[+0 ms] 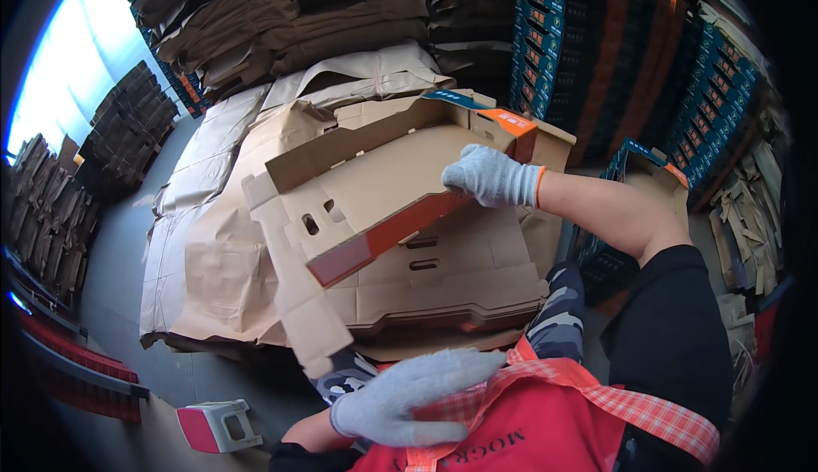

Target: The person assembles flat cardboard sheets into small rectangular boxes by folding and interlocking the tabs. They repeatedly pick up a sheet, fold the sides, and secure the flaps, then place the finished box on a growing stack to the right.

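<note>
Paper-wrapped bundles [226,259] occupy the left-centre of the frame; flat cardboard blanks [477,272] lie stacked at lower centre. At centre, a partly folded carton [388,169] overlaps the blanks, its orange-red wall facing downward in the frame. The right hand [494,175], right of centre, grips that wall. The left hand [405,400], bottom centre, appears open, fingers extended, its palm hidden.

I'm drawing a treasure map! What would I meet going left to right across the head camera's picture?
Leftmost cardboard pile, pink-and-white stool, right gloved hand, rightmost teal stack.
</note>
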The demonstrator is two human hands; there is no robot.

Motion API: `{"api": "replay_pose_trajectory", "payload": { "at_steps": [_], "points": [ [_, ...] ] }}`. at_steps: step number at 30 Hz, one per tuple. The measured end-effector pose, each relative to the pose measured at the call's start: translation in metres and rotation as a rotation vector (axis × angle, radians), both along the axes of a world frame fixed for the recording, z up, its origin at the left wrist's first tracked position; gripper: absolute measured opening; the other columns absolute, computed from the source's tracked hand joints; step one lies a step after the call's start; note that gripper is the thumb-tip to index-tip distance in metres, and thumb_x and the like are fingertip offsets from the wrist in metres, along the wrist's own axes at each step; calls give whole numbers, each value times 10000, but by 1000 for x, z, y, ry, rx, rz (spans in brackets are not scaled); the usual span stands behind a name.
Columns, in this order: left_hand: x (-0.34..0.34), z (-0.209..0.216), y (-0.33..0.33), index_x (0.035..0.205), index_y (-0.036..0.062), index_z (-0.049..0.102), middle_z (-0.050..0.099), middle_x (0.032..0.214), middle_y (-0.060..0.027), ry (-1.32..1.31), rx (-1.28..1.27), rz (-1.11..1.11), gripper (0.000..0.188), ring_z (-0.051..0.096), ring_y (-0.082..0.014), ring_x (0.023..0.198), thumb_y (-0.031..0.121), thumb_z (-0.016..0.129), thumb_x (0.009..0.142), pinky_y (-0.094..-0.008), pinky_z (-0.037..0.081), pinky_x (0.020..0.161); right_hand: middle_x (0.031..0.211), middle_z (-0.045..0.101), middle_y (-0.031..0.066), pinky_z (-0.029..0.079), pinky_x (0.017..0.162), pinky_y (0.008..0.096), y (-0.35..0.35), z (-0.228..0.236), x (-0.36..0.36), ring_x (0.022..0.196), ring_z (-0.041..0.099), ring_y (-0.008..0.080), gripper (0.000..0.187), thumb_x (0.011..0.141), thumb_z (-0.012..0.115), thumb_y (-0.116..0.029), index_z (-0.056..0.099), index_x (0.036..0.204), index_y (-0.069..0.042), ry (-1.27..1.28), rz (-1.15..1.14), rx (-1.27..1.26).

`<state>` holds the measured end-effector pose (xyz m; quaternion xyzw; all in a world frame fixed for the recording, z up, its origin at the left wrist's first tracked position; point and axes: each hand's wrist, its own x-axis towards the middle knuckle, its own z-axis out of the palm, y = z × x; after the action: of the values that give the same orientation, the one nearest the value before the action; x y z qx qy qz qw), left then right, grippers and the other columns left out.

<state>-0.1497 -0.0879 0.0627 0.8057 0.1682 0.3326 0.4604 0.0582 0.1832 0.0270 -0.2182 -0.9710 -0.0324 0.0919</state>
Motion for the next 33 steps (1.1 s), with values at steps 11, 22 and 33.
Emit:
{"api": "replay_pose_trajectory", "payload": {
  "at_steps": [11,22,33],
  "points": [
    [-142,-88,152,1371,214,468,404,1454,-21,1152,1162,275,563,348,-224,1360,245,593,823,-680,213,1080,1164,600,40,473,799,403,-67,-88,105,1129,552,216,418,749,704,-260,596,1142,-170,-354,186,-177],
    [-53,-71,153,749,100,599,624,653,-136,856,557,696,386,635,-323,623,472,622,849,-442,483,545,844,668,80,513,639,357,-72,-51,115,737,654,275,283,834,674,-357,653,1006,-134,548,-294,43],
    [-74,-69,39,1344,88,524,644,1183,-60,1140,-778,-391,494,571,-111,1040,199,657,882,-271,441,947,1116,638,213,460,883,412,-160,-55,111,1012,593,375,524,843,627,-253,494,1324,-91,-587,96,-1157]
  ]
}}
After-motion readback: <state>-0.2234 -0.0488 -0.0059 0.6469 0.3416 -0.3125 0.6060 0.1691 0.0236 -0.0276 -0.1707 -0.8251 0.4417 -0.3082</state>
